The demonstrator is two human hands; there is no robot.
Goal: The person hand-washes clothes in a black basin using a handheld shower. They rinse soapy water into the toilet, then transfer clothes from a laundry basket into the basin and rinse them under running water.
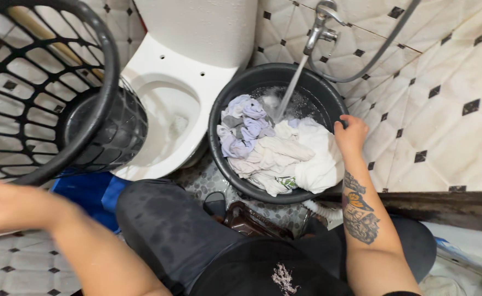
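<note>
Leftmost, at nine o'clock: left hand [16, 208], blurred, fingers spread, holding nothing, just below the black laundry basket [49, 87]. Centre: toilet bowl [164, 109]. At one o'clock: tap [317, 27] running into the black tub [230, 104] of pale laundry [285, 153]. Right hand [350, 134] rests on the tub's rim; whether it clasps it cannot be told. Risk: unattended water may overflow onto the floor.

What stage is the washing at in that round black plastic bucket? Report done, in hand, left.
Done: white and lilac clothes fill the round black plastic bucket; the black lattice laundry basket looks emptied. In hand: the metal wall tap pours water in; the right hand rests at the rim, the left hand hangs blurred, holding nothing. Left: clothes lie heaped above the water, not yet scrubbed.
</note>
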